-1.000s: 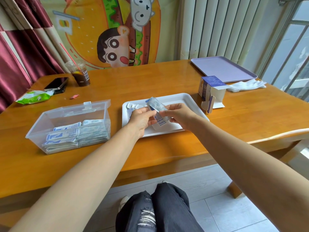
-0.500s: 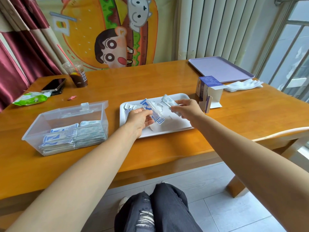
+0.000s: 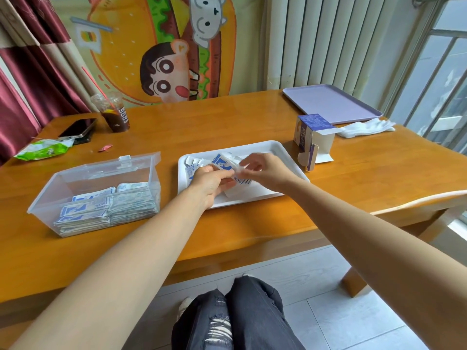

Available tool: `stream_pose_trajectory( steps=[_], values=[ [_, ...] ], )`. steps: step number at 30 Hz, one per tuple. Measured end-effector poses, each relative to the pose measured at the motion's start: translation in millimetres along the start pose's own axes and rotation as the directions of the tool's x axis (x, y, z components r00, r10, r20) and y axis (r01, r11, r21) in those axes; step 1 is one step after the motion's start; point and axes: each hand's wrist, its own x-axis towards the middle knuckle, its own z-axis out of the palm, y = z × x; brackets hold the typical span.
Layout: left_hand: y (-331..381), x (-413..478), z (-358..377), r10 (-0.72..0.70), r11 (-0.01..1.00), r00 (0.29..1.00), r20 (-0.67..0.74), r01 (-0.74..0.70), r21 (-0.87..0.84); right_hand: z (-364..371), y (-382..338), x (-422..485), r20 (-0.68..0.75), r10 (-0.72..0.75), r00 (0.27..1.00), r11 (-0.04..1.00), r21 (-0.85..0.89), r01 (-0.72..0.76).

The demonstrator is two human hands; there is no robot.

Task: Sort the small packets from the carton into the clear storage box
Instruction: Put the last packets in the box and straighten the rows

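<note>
1. Head view, looking down over a glossy orange-brown wooden table (image 3: 252, 122): both bare forearms reach to a white rectangular plastic tray (image 3: 278, 150) at the middle of the tabletop.
2. Left hand (image 3: 211, 179) is clenched round a small blue-and-white foil packet (image 3: 223, 164), thumb and fingers pinching it above the tray.
3. Right hand (image 3: 265, 170) meets the same packet from the other side with fingers partly curled; it is blurred, so whether it truly grips cannot be told.
4. More loose white and blue packets (image 3: 193, 165) lie on the tray's far-left part, just beyond the left hand.
5. To the left, apart from the tray, stands a clear rectangular plastic storage box (image 3: 101, 173) with its lid tipped up at the back; flat stacks of sorted packets (image 3: 106, 208) fill its near half.
6. An open purple-and-white cardboard carton (image 3: 312, 137) stands just right of the tray's far corner, flaps hanging open.
7. Farther back lie a lilac flat tray (image 3: 333, 104) and white cloth gloves (image 3: 366, 127).
8. At the far left sit a clear plastic cup of dark drink (image 3: 113, 113), a black smartphone (image 3: 78, 128) and a green wrapper (image 3: 43, 149).
</note>
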Motion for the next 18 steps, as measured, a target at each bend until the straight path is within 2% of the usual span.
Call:
stream_pose_trajectory(
  steps=[1, 3, 7, 9, 11, 14, 16, 17, 18],
  values=[
    [1, -1, -1, 0.001, 1.000, 1.000, 0.005, -0.001, -0.006, 4, -2, 1, 0.033, -0.011, 0.999, 0.999, -0.032, 0.012],
    [3, -3, -3, 0.015, 1.000, 1.000, 0.005, -0.015, 0.015, 7, -2, 2, -0.007, -0.031, 0.999, 0.997, -0.068, 0.031],
    [5, -2, -16, 0.110, 0.957, 0.993, -0.036, -0.096, 0.275, 3, -1, 2, -0.032, -0.001, 0.999, 0.993, -0.114, -0.003],
    [4, 1, -25, 0.226, 0.842, 0.973, -0.046, -0.172, 0.512, 0, 2, 3, -0.075, 0.028, 0.997, 0.988, -0.147, -0.039],
    [2, 2, -27, 0.296, 0.675, 0.954, 0.044, -0.242, 0.697, -3, 5, 2, -0.153, 0.073, 0.986, 0.986, -0.140, -0.094],
    [1, -2, -15, 0.258, 0.467, 0.946, 0.195, -0.299, 0.832, -10, 11, 1, -0.198, 0.124, 0.972, 0.987, -0.071, -0.141],
    [0, -3, -5, 0.230, 0.274, 0.942, 0.245, -0.304, 0.912, -14, 14, -1, -0.184, 0.147, 0.972, 0.988, -0.023, -0.154],
    [0, -3, -2, 0.228, 0.224, 0.942, 0.245, -0.295, 0.929, -14, 15, -1, -0.173, 0.151, 0.973, 0.988, -0.007, -0.154],
    [0, -2, 0, 0.221, 0.217, 0.947, 0.233, -0.280, 0.935, -14, 17, -1, -0.163, 0.156, 0.974, 0.988, 0.013, -0.156]
  ],
)
